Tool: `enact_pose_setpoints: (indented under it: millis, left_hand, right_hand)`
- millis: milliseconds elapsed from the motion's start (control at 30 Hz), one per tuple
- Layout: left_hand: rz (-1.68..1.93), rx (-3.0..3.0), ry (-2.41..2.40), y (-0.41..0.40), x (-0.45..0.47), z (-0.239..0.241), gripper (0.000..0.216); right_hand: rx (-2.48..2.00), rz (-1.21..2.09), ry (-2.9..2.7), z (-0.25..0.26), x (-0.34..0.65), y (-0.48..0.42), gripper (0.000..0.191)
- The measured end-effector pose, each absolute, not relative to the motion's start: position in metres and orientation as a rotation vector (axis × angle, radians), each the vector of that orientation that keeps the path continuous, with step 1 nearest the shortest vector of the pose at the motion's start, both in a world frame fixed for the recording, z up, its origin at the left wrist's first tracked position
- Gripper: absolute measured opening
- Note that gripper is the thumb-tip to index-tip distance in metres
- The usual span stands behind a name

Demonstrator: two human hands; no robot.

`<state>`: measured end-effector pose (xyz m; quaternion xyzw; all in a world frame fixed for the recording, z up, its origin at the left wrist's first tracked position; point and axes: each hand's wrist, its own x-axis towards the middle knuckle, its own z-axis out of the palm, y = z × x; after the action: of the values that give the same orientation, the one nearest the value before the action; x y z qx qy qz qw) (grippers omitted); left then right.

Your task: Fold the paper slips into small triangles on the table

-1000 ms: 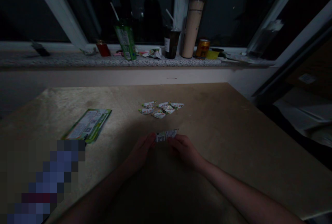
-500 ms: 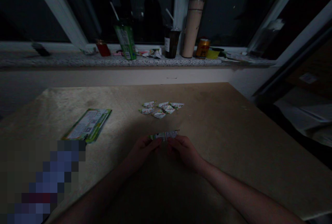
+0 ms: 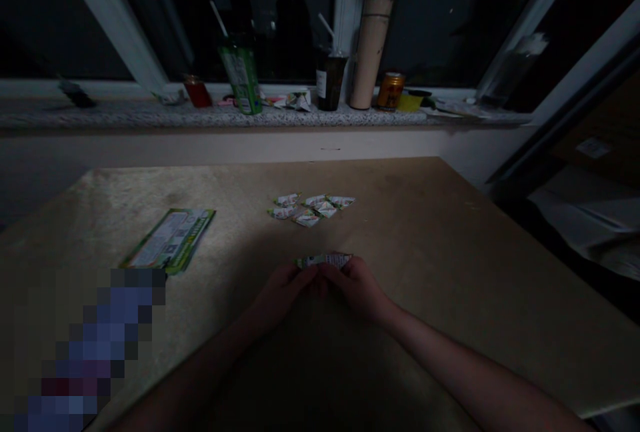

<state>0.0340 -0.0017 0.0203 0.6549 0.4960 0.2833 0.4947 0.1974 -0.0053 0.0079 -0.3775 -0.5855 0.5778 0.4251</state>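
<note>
Strip [image 3: 337, 259] is pinched by left hand [image 3: 286, 287] and right hand [image 3: 361, 287], now brought closer together; lower edge is hidden behind the grip.

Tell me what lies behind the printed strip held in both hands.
Behind the printed strip: the table, then a cluster of small packets. The strip, left hand and right hand hide whatever lies directly beneath them.

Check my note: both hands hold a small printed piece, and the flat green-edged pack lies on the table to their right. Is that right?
The side is wrong: the head view shows the flat green-edged pack on the table to the left of the left hand and right hand, which both hold the small printed piece.
</note>
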Motion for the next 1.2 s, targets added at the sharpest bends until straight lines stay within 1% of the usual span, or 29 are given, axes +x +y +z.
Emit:
enact_pose_setpoints:
  millis: [200,300,400,500,667,800,1033,1133,1200]
  left_hand:
    - [0.676,1.614,1.171,-0.005,0.037,0.022,0.041]
    - [0.679,1.617,1.167,-0.003,0.036,0.019,0.041]
    - [0.703,1.614,1.225,-0.001,0.036,0.015,0.040]
    - [0.709,1.587,1.303,-0.001,0.035,0.012,0.039]
    - [0.677,1.540,1.367,-0.004,0.034,0.014,0.041]
    - [0.795,1.562,1.398,-0.007,0.032,0.021,0.040]
    - [0.827,1.588,1.291,-0.005,0.034,0.031,0.049]
    - [0.829,1.562,1.237,-0.005,0.035,0.030,0.048]
    - [0.837,1.546,1.193,-0.005,0.034,0.029,0.046]
  right_hand:
    - [-0.944,1.411,-1.419,0.006,0.195,-0.004,0.042]
    - [-0.926,1.398,-1.439,0.007,0.195,-0.004,0.043]
    - [-0.993,1.370,-1.460,0.007,0.198,-0.003,0.044]
    - [-1.106,1.362,-1.388,0.007,0.204,0.000,0.036]
    - [-1.064,1.365,-1.369,0.011,0.213,0.005,0.036]
    - [-1.043,1.361,-1.416,0.012,0.215,0.005,0.036]
    - [-1.003,1.370,-1.388,0.015,0.213,0.003,0.038]
    - [-1.015,1.392,-1.344,0.011,0.213,0.006,0.038]
    - [-0.998,1.427,-1.298,0.007,0.213,0.007,0.034]
